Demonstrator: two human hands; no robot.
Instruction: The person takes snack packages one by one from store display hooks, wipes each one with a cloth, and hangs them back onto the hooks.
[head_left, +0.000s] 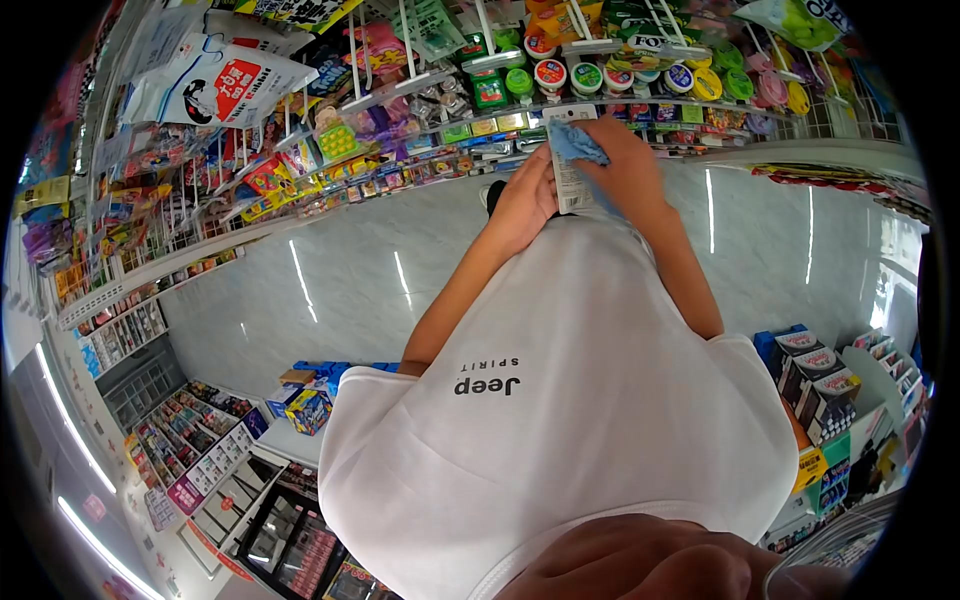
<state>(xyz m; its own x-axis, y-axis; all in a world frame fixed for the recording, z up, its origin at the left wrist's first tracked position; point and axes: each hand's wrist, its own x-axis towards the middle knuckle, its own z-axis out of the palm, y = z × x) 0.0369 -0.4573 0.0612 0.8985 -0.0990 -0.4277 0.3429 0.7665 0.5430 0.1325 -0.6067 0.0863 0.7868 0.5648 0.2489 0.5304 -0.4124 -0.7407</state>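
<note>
In front of my white shirt, my left hand grips the left edge of a narrow, flat white package with small dark print on it. What the package contains cannot be made out. My right hand is closed on a crumpled light blue cloth, which lies against the upper part of the package and hides some of it. Both hands are held close together, just short of the shelf edge.
A shelf rack of snacks curves across the top, with round candy tubs and a hanging white bag. Below it is a grey floor. Behind me stand a counter with blue and yellow boxes and stacked dark boxes.
</note>
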